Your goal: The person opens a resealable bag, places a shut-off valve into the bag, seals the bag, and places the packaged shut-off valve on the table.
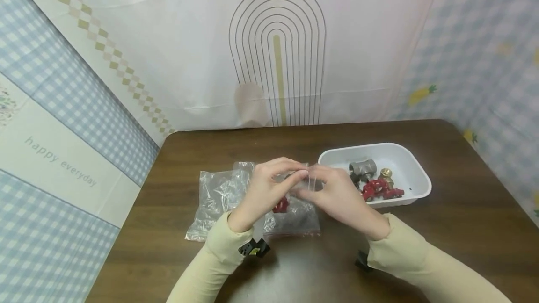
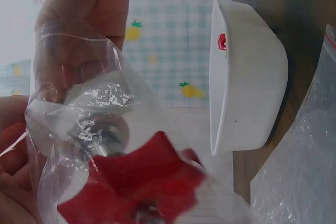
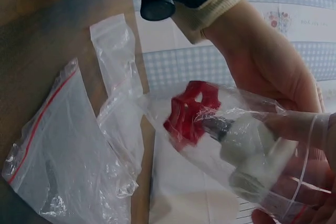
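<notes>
A clear zip bag [image 3: 205, 124] hangs between my two hands, with a valve inside it. The valve has a pale grey body [image 3: 247, 145] and a red star-shaped handwheel [image 2: 136, 177]. My left hand [image 1: 273, 186] pinches the bag's top edge between thumb and fingers. My right hand [image 1: 341, 195] pinches the same edge from the other side, its fingertips close to the left ones. In the right wrist view the handwheel points away from the fingers, toward the bag's bottom. My hands hide part of the bag in the head view.
Flat clear bags [image 1: 219, 195] lie on the brown table [image 1: 177, 153] to the left and under my hands; one has a red zip line [image 3: 39, 121]. A white tray [image 1: 404, 153] at the right holds a grey pipe fitting [image 1: 363, 167], brass pieces [image 1: 386, 172] and red handwheels [image 1: 376, 188].
</notes>
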The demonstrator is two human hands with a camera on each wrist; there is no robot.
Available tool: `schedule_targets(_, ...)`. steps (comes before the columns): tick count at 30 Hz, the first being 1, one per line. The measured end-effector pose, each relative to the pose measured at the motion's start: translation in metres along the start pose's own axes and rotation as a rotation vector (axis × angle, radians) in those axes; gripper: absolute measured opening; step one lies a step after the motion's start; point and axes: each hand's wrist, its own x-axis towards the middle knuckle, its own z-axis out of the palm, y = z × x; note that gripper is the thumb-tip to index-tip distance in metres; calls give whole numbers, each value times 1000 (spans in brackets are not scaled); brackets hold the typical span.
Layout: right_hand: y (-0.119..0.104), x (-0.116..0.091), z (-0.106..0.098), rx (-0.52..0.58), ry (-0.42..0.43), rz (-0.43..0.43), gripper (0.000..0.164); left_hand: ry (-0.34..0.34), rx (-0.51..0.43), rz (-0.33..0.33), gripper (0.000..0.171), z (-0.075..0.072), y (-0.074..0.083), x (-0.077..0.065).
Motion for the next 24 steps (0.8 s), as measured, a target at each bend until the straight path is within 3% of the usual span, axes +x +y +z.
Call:
schedule_targets(5,-3,6,-1,-102,-107,-25,38,80,-24,19,10,-2,0,-5)
schedule_targets(11,-1,10,-17,-162,-183,-222,21,191,-110,-12,6,-6,4,-8)
schedule_targets(16,6,1,-35,-166,-94,-492,33,316,-226,-116,5,-15,11,-8)
schedule_targets(19,8,3,-42,-183,-18,-622,35,328,-257,-162,6,-19,10,-8)
schedule_targets(22,6,8,-46,-192,65,-672,29,304,-277,-208,7,-21,8,-11)
schedule_targets(24,6,9,-50,-182,103,-635,26,285,-282,-240,8,-21,7,-15)
